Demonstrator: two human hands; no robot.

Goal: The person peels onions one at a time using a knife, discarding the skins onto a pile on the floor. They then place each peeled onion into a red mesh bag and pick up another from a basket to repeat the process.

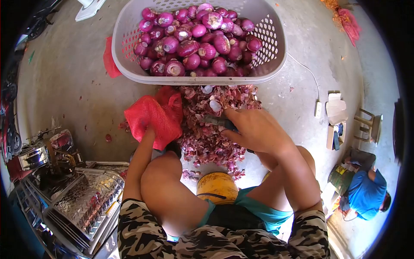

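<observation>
My left hand point(149, 130) reaches into a red mesh bag point(166, 125), which covers its fingers. The bag sits low beside my left knee, at the edge of a heap of onion skins point(215, 144). Over that heap, my right hand point(254, 127) is closed round the dark handle of a knife point(215, 121), its short blade pointing left. Just beyond both hands stands a grey plastic basket point(194, 80) with perforated sides, holding many red onions point(189, 47), most with their dry outer skin off.
A yellow bucket point(217, 186) stands between my legs. To the left is a metal-framed machine or vehicle point(82, 198). At the right, a person in a blue shirt point(366, 192) sits near a wooden stool point(366, 125). A white cable with a power strip point(318, 110) crosses the floor.
</observation>
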